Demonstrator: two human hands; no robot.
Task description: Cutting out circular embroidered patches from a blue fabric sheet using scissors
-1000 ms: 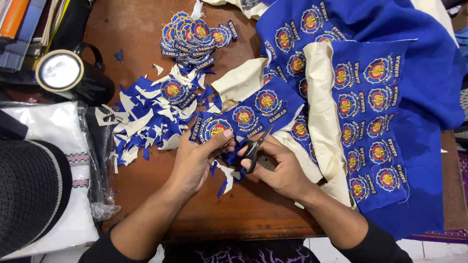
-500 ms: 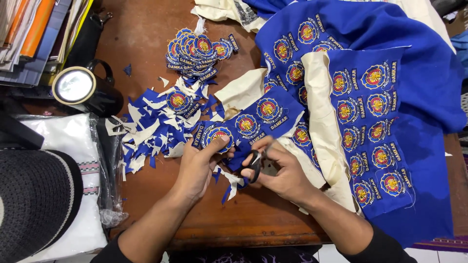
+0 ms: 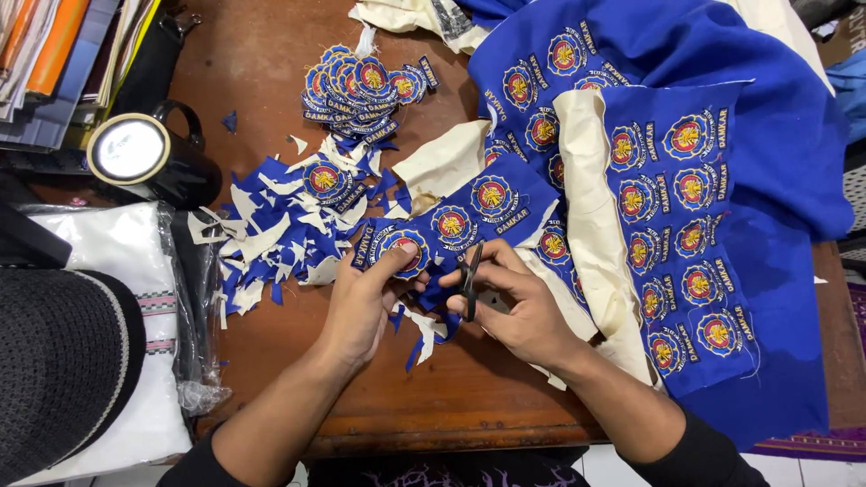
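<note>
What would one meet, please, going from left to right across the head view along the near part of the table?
Black hat → left hand → scissors → right hand → blue cloth with round patches.

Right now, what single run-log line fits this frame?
left hand: pinches patch | right hand: holds scissors at patch edge | scraps left | cut patches piled behind

1. Your blue fabric (image 3: 767,153) is matt woven cloth with cream backing, and its embroidered badges (image 3: 695,189) show a slight sheen.
2. Your scissors (image 3: 470,281) look dark and matt.
3. The table (image 3: 271,81) is smooth, worn brown wood.
4. The black mug (image 3: 171,167) is glossy.
</note>
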